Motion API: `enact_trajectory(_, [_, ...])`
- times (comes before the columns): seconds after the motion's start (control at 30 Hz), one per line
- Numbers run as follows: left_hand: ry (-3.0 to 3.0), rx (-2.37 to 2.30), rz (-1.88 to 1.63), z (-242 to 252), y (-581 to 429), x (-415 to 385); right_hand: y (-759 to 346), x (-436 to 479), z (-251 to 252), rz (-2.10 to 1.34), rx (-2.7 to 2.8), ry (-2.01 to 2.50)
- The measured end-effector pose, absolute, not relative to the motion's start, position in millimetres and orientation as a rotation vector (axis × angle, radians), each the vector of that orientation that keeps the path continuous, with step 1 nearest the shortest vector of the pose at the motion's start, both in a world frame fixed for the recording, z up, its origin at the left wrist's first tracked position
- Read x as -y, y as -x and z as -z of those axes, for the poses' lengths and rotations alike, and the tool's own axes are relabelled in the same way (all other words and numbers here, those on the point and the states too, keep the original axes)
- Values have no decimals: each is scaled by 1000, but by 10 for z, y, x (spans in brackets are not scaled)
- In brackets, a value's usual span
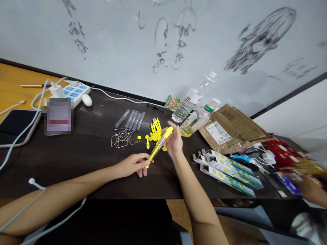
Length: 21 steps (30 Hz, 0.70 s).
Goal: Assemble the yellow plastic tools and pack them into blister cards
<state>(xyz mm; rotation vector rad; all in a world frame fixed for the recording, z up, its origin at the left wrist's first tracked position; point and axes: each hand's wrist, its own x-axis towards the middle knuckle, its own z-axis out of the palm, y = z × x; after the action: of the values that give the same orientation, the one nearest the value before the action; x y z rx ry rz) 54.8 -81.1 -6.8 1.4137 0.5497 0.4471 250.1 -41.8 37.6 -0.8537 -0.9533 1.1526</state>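
Observation:
A spring scale (158, 145), a clear tube with yellow scale and yellow cap, slants between my hands over the dark table. My left hand (139, 164) pinches its lower end, where a thin metal piece shows. My right hand (174, 140) is closed around the upper part near the yellow cap, its fingers partly hidden behind. Just beyond lie several yellow scale inserts (155, 129), small yellow rings and caps, and a yellow piece (147, 142). Left of these are a pile of bent metal hooks (121, 137) and several clear plastic tubes (134, 119) in a row.
Several printed boxes (230, 173) lie right of my right forearm. Behind them are a cardboard parcel (227, 126), a water bottle (187, 103) and a bottle of yellow liquid (199, 119). A power strip (75, 92), cables and a tablet (17, 126) occupy the left. Another person's hand (313, 189) is far right.

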Motion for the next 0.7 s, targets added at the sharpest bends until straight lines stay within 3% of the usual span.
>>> enact_trajectory(0.47, [-1516, -710, -563, 48, -514, 718, -2103, 548, -147, -1412, 1247, 795])
enact_trajectory(0.7, [-1407, -695, -1012, 19, -510, 624, -1990, 584, 11, -1306, 1300, 931])
